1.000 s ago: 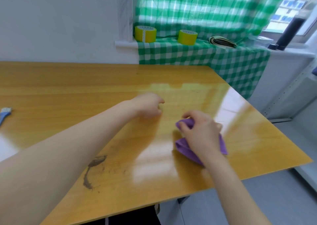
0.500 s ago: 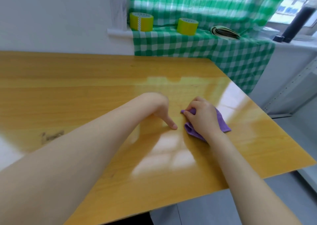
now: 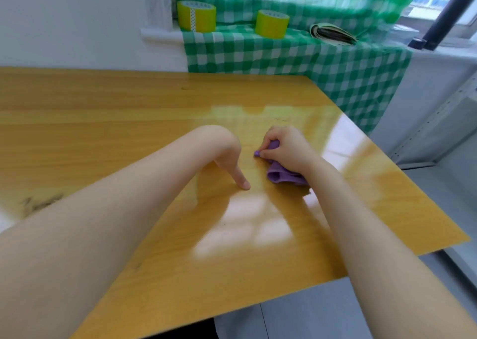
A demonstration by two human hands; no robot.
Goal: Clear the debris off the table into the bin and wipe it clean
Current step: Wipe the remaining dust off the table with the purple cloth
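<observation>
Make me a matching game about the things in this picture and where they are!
Things:
1. purple cloth
2. yellow tape rolls
3. dark smudge
4. left hand

Places:
A. on the green checked cover
B. gripped by the right hand
C. one straight finger down on the table
D. on the table, far over on the left hand's side

Pairs: 1-B, 2-A, 3-D, 4-C

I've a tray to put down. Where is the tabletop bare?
Crowded: the middle, where the left hand rests beside the right hand gripping the purple cloth. Bare: the far stretch of the table from there to the wall, and the glossy patch near the front edge.
</observation>
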